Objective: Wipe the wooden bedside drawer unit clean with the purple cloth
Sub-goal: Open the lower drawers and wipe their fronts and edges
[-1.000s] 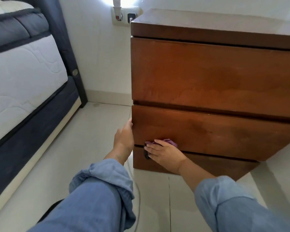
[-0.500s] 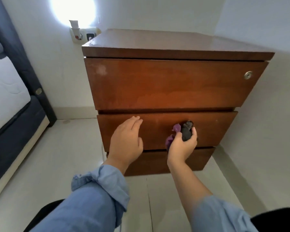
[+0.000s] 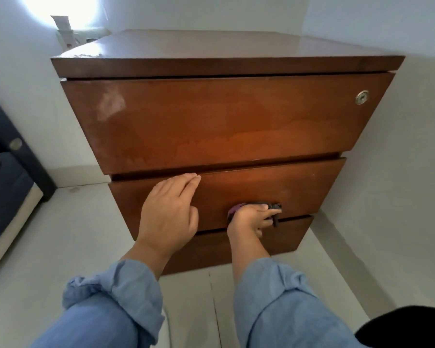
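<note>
The wooden bedside drawer unit [image 3: 224,116] fills the middle of the view, with three drawer fronts and a round lock [image 3: 361,97] at the top drawer's right. My right hand [image 3: 250,221] presses the bunched purple cloth [image 3: 236,209] against the lower edge of the middle drawer front, fingers curled over it; most of the cloth is hidden under the hand. Flat on the left part of that same drawer lies my left hand [image 3: 170,213], fingers together and extended, holding nothing.
A dark bed frame [image 3: 8,177] stands at the left edge. A wall socket with a plug [image 3: 68,33] sits behind the unit's left corner. White walls close in behind and to the right. Pale floor tiles [image 3: 68,234] lie in front.
My right hand has carried the cloth rightward along the middle drawer's lower edge. My left hand came off the unit's left corner onto the drawer front. The view shifted right and closer.
</note>
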Motion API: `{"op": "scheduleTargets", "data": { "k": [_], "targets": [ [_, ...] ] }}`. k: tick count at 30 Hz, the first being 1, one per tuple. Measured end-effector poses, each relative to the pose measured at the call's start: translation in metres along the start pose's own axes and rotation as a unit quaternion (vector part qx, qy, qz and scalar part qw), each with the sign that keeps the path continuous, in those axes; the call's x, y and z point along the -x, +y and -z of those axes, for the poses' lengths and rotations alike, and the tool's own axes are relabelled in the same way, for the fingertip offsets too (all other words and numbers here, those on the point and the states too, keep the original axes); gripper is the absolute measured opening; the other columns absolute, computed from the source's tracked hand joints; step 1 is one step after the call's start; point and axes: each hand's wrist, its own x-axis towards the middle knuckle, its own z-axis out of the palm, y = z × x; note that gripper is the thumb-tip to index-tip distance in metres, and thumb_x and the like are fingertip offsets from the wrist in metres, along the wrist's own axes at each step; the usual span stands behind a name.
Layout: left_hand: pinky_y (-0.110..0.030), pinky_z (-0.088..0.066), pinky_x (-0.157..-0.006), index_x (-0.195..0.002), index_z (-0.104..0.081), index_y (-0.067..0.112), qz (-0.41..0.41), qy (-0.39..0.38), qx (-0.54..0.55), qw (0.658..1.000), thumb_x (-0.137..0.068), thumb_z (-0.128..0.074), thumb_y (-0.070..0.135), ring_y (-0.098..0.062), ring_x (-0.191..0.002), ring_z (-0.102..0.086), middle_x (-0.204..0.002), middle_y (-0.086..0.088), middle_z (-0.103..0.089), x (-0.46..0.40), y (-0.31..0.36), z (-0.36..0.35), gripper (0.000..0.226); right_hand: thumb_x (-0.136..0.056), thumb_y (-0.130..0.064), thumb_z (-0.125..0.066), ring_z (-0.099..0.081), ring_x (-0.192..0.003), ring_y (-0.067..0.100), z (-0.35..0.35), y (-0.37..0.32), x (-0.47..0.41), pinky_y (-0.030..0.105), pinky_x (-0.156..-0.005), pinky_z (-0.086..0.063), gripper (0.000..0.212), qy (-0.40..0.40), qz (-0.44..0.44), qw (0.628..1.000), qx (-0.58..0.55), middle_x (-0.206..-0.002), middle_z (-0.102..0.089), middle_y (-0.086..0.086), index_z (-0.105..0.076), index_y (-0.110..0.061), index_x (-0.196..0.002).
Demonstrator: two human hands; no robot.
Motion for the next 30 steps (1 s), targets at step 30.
{"op": "scheduleTargets", "data": {
  "k": [30],
  "targets": [
    [-0.034, -0.028, -0.114, -0.137, -0.049, 0.008, -0.046, 0.02, 0.019, 0.999, -0.076, -0.033, 0.023, -0.023, -0.129, -0.049, -0.138, -0.009, -0.055, -0.047, 0.063, -0.044, 0.065, -0.103, -0.03, -0.021, -0.039, -0.117, 0.03, 0.034, -0.092, -0.08, 0.046, -0.1, -0.031, 0.046, 0.175, 0.235, 0.956, -0.024, -0.148, -0.03, 0.003, -0.024, -0.034, -0.148]
  ]
}}
